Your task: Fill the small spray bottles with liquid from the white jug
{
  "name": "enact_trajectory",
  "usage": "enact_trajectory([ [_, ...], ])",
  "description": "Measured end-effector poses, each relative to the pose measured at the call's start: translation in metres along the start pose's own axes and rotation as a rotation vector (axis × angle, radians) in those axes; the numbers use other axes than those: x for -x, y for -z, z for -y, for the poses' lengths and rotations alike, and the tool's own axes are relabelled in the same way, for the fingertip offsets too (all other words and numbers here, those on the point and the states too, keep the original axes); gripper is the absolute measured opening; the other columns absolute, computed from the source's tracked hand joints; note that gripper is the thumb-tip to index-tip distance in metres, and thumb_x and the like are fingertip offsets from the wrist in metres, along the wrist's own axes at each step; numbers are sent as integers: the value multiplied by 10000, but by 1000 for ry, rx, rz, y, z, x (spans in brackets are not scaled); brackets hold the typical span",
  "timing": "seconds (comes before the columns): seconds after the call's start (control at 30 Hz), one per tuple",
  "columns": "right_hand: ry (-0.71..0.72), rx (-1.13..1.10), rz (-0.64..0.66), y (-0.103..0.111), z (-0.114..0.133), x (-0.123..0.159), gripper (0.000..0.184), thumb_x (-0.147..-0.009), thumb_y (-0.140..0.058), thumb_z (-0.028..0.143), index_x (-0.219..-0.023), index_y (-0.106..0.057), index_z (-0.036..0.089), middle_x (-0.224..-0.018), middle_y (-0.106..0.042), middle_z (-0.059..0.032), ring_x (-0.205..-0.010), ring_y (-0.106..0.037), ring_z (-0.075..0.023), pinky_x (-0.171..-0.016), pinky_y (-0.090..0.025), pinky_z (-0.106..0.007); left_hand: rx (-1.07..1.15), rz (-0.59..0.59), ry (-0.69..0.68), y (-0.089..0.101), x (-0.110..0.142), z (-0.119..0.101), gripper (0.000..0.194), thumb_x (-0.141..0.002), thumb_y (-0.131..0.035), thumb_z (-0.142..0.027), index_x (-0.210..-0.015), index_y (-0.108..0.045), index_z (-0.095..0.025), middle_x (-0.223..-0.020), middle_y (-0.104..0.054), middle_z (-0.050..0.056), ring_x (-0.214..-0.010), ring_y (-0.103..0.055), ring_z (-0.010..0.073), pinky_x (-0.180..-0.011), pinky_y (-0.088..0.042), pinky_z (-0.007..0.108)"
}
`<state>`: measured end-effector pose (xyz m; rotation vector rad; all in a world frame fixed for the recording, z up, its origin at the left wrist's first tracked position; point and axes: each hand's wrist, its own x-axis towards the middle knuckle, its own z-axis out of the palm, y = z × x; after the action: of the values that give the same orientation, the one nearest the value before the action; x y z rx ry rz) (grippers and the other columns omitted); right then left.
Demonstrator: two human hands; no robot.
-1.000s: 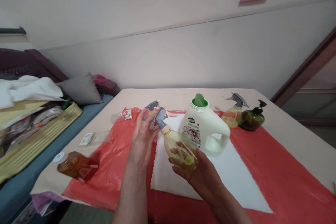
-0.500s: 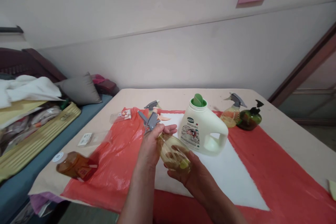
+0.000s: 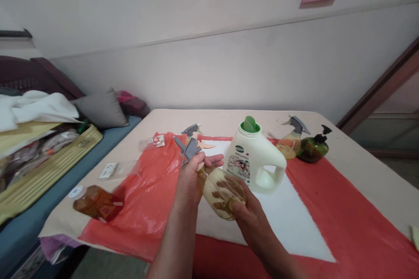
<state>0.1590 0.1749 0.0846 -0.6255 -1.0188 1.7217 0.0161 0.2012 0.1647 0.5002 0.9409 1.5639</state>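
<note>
A clear yellowish spray bottle (image 3: 220, 189) with a grey trigger head lies tilted between my hands, above the white sheet. Its neck is gripped by my left hand (image 3: 193, 174), just below the trigger head (image 3: 189, 148); some of those fingers stretch out to the right. Round the bottle's lower body wraps my right hand (image 3: 245, 209), its fingers showing through the clear wall. Just behind stands a large cream detergent jug (image 3: 258, 161) with a handle, a picture label and a green spout (image 3: 249, 124) in its uncapped mouth.
Another spray bottle (image 3: 290, 144) and a dark green pump bottle (image 3: 312, 148) stand at the back right. A further spray head (image 3: 192, 129) shows behind my left hand. An amber bottle (image 3: 94, 202) lies at left near clear packaging (image 3: 124, 168). Red plastic sheeting (image 3: 147, 192) covers the table.
My right hand has turned the bottle about its length, so its broad side now faces me. The thumb has shifted onto its near end. My left hand keeps its grip on the neck.
</note>
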Motion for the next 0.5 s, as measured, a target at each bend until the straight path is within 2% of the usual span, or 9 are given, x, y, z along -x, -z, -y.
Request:
enact_trajectory([
  [0.1, 104, 142, -38, 0, -2, 2, 695, -717, -795, 543, -1294, -497, 293, -1213, -630, -100, -1037, -664, -274, -841, -590, -438, 1, -2, -8, 1, 1, 1, 331, -731, -712, -398, -539, -578, -163, -867, -764, 109, -777, -735, 232, -722, -545, 318],
  [0.17, 205, 335, -50, 1, -4, 4, 708, -753, -779, 508, -1344, -437, 319, -1246, -614, -98, -1063, -661, -274, -866, -592, -452, -1, -25, -13, 0, 1, 2, 334, -742, -707, -399, -545, -577, -164, -872, -767, 108, -762, -731, 214, -725, -545, 308],
  [0.23, 412, 622, -96, 2, -5, 6, 752, -776, -777, 435, -1408, -383, 326, -1303, -569, -112, -1144, -622, -290, -919, -576, -484, 3, -53, -13, -2, 0, 4, 339, -745, -707, -410, -552, -571, -166, -868, -768, 110, -759, -731, 208, -733, -545, 307],
  [0.33, 850, 1099, -169, 7, -5, 7, 885, -783, -775, 218, -1517, -289, 312, -1440, -432, -148, -1333, -473, -327, -1046, -494, -539, 24, -77, 3, -6, -1, 6, 334, -743, -708, -421, -573, -571, -169, -878, -768, 120, -788, -737, 216, -769, -545, 320],
  [0.4, 1022, 1272, -145, 9, -3, 8, 928, -788, -759, 146, -1548, -254, 310, -1497, -368, -148, -1401, -390, -334, -1108, -433, -553, 48, -89, 18, -8, -2, 7, 326, -739, -707, -423, -584, -570, -172, -880, -767, 119, -806, -741, 226, -790, -545, 332],
  [0.43, 1015, 1277, -108, 10, -2, 8, 919, -793, -769, 178, -1548, -261, 308, -1509, -363, -143, -1412, -376, -334, -1124, -415, -552, 60, -100, 19, -8, -2, 7, 324, -735, -708, -423, -584, -566, -174, -873, -766, 116, -813, -742, 230, -796, -544, 337],
  [0.5, 837, 1106, -56, 11, 3, 8, 863, -815, -767, 364, -1535, -296, 294, -1527, -367, -135, -1423, -360, -338, -1149, -377, -562, 76, -120, 5, -6, -4, 4, 327, -731, -712, -425, -580, -560, -178, -853, -764, 107, -828, -744, 238, -803, -545, 341],
])
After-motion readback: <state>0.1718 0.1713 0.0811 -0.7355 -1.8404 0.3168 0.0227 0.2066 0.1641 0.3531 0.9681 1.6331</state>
